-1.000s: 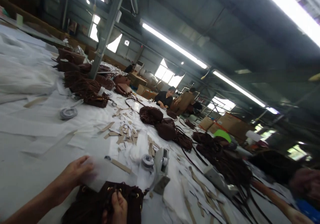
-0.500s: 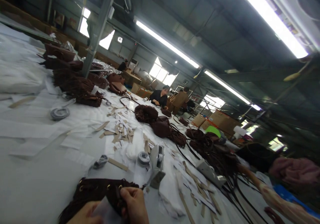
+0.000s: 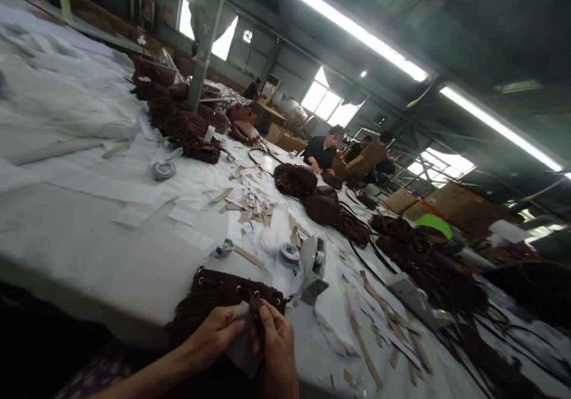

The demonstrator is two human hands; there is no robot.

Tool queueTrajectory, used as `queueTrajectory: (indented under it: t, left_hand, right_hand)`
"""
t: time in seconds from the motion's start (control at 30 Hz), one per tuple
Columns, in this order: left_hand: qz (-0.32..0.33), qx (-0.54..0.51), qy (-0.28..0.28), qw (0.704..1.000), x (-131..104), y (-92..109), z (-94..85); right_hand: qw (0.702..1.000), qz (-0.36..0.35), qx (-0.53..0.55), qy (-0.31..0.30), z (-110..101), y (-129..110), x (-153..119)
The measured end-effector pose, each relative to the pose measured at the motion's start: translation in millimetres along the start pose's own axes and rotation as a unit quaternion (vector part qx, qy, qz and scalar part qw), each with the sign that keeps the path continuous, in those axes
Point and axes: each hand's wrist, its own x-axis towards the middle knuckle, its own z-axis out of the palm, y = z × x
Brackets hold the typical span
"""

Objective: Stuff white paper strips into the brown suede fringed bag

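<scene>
**Suede pouch and white sheet pinched at the near edge of the surface**

Softness governs everything here. The dark brown drawstring bag [image 3: 223, 304] lies at the near edge of the surface [image 3: 89, 250], its mouth ringed with metal eyelets, its body slumped and partly hanging over the edge toward the person. It looks limp and light, likely suede or a similar napped material, so it will fold and sag wherever it is not supported; the eyelet rim and the drawstring are the firmest places to take hold.

The left hand [image 3: 214, 333] has its grip closed on a thin white sheet [image 3: 241, 345], which looks flimsy and easy to crease. The right hand [image 3: 274, 345] pinches a narrow dark strap or cord end [image 3: 255, 304] at the bag's mouth, fingertips tight together. Both hands meet just over the rim.

Just beyond the bag stand a grey tape dispenser [image 3: 312, 265] and a tape roll [image 3: 289, 253], with paper strips [image 3: 250, 200] scattered toward the middle of the surface. More brown bags [image 3: 321, 206] lie further along, and other people [image 3: 325, 149] work at the far end.
</scene>
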Motion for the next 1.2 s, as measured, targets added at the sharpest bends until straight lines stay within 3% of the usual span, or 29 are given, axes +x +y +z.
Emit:
queueTrajectory:
  t: [0.07, 0.1, 0.27, 0.43, 0.5, 0.67, 0.83, 0.93, 1.03, 1.13, 1.2]
  left_hand:
    - [0.016, 0.001, -0.027, 1.0, 0.3, -0.6, -1.1]
    - [0.011, -0.01, -0.013, 1.0, 2.4, -2.9, -2.7]
    - [-0.056, -0.12, 0.122, 0.984, 19.1, -20.5, -10.8]
    - [-0.075, -0.174, 0.109, 0.976, 19.5, -21.5, -10.8]
    - [-0.063, -0.171, 0.12, 0.976, 17.9, -20.4, -11.2]
    - [-0.077, -0.182, 0.115, 0.973, 17.2, -20.1, -14.1]
    - [-0.068, -0.106, 0.135, 0.983, 18.2, -24.2, -15.8]
    - [-0.021, -0.005, 0.169, 0.985, 20.1, -28.1, -16.1]
    - [0.021, 0.068, 0.166, 0.984, 21.3, -31.1, -16.7]
    - [0.014, 0.063, 0.143, 0.988, 20.8, -32.2, -19.2]
    - [-0.007, 0.032, 0.144, 0.989, 20.0, -31.9, -21.8]
  right_hand:
    - [1.0, 0.018, 0.023, -0.012, -3.9, -0.3, 0.7]
    - [0.999, 0.026, 0.03, -0.016, -4.7, -0.1, 1.6]
    - [1.0, 0.017, -0.003, 0.004, 6.3, 5.8, 5.2]
    - [0.983, -0.101, -0.134, 0.079, 19.2, 19.2, -2.0]
    - [0.973, -0.12, -0.171, 0.099, 14.5, 27.6, -4.8]
    - [0.955, -0.081, -0.194, 0.207, -14.4, 46.1, -3.1]
    - [0.965, -0.092, -0.202, 0.139, -14.8, 51.2, -1.9]
    - [0.939, -0.167, -0.257, 0.156, 0.9, 51.1, -4.0]
    - [0.89, -0.266, -0.339, 0.152, 15.5, 51.4, -4.5]
    - [0.851, -0.316, -0.394, 0.146, 24.7, 54.4, -2.6]
    - [0.844, -0.325, -0.402, 0.146, 28.7, 57.3, -1.5]
